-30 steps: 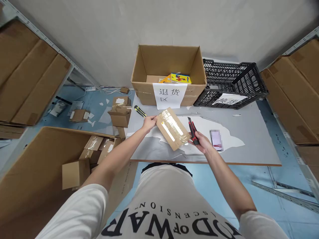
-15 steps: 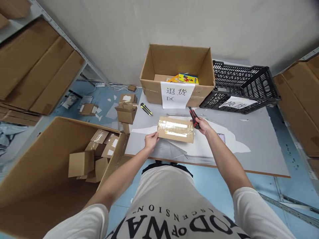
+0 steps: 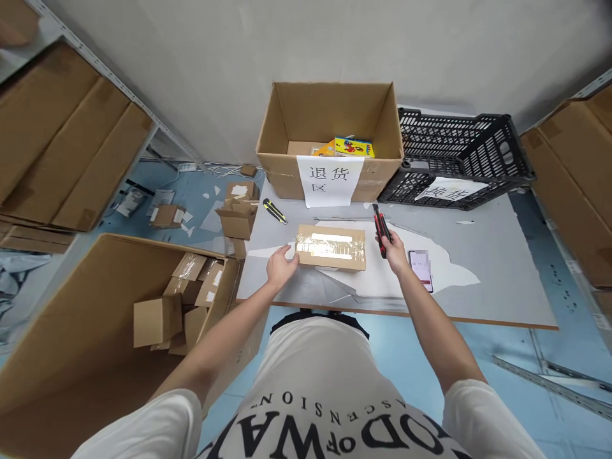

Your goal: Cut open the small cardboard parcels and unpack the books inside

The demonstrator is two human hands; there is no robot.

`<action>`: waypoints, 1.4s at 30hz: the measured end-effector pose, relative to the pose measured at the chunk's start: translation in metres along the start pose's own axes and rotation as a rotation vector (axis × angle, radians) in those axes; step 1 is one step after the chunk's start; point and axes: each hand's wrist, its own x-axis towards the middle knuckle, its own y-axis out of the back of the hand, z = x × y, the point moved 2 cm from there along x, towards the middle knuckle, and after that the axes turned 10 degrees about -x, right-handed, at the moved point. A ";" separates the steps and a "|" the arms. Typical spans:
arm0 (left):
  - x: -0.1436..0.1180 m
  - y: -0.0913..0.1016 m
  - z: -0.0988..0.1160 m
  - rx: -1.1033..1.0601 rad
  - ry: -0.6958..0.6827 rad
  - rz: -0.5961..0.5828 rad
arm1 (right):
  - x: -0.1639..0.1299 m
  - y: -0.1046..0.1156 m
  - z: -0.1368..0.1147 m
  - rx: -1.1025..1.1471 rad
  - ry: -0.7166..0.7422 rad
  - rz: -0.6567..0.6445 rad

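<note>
Your shirt reads "OF WAR". One taped parcel [image 3: 331, 247] lies flat mid-desk [image 3: 497, 280]; your left hand [image 3: 281, 266] is spread on its left end, and your right hand [image 3: 394, 250] grips one red cutter [image 3: 381, 230]. One phone [image 3: 421, 269] right. Far carton [image 3: 329, 137] label: "退货区".

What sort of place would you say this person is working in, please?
Most likely a small warehouse or returns-handling room. A taped parcel lies on the worktable, an open carton bears a paper sign, flattened boxes fill metal shelving, and the right hand holds a box cutter.
</note>
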 end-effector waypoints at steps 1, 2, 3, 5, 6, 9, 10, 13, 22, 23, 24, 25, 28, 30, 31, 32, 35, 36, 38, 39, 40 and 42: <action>0.002 0.000 0.007 0.039 -0.093 -0.008 | -0.011 0.007 0.005 0.010 -0.006 -0.009; 0.005 -0.001 0.014 0.068 -0.190 -0.029 | -0.022 0.012 0.010 0.014 -0.019 -0.025; 0.008 -0.004 0.023 0.099 -0.283 -0.063 | -0.034 0.016 0.014 0.010 -0.035 -0.045; 0.014 -0.013 0.039 0.188 -0.442 -0.167 | -0.057 0.020 0.020 -0.026 -0.067 -0.079; 0.018 -0.018 0.047 0.244 -0.510 -0.228 | -0.068 0.020 0.021 -0.045 -0.082 -0.088; 0.025 -0.033 0.065 0.408 -0.646 -0.384 | -0.091 0.017 0.022 -0.064 -0.121 -0.101; 0.026 -0.038 0.068 0.453 -0.665 -0.411 | -0.095 0.015 0.021 -0.057 -0.131 -0.106; 0.029 -0.047 0.072 0.538 -0.670 -0.441 | -0.102 0.010 0.020 -0.021 -0.157 -0.127; 0.028 -0.049 0.072 0.577 -0.649 -0.438 | -0.102 0.018 0.017 -0.015 -0.199 -0.177; 0.028 -0.049 0.073 0.575 -0.644 -0.438 | -0.101 0.019 0.015 -0.027 -0.199 -0.186; 0.028 -0.049 0.073 0.573 -0.639 -0.439 | -0.100 0.021 0.013 -0.039 -0.200 -0.197; 0.027 -0.049 0.073 0.571 -0.633 -0.439 | -0.098 0.022 0.011 -0.050 -0.203 -0.209; 0.027 -0.049 0.072 0.570 -0.618 -0.437 | -0.094 0.026 0.008 -0.067 -0.221 -0.259; 0.027 -0.049 0.072 0.569 -0.615 -0.435 | -0.092 0.029 0.007 -0.066 -0.232 -0.293; 0.026 -0.048 0.071 0.568 -0.615 -0.436 | -0.091 0.031 0.008 -0.064 -0.236 -0.307; 0.026 -0.048 0.071 0.568 -0.616 -0.437 | -0.091 0.033 0.009 -0.063 -0.238 -0.320; 0.026 -0.048 0.070 0.566 -0.610 -0.438 | -0.092 0.041 0.011 -0.070 -0.246 -0.359; 0.026 -0.048 0.070 0.565 -0.609 -0.437 | -0.094 0.043 0.011 -0.080 -0.251 -0.375; 0.026 -0.048 0.069 0.558 -0.610 -0.433 | -0.096 0.048 0.010 -0.106 -0.265 -0.403; 0.027 -0.049 0.069 0.553 -0.612 -0.432 | -0.097 0.051 0.009 -0.119 -0.271 -0.413; 0.027 -0.049 0.069 0.547 -0.614 -0.431 | -0.098 0.053 0.007 -0.130 -0.275 -0.419; 0.027 -0.049 0.068 0.535 -0.614 -0.432 | -0.102 0.058 0.005 -0.149 -0.283 -0.432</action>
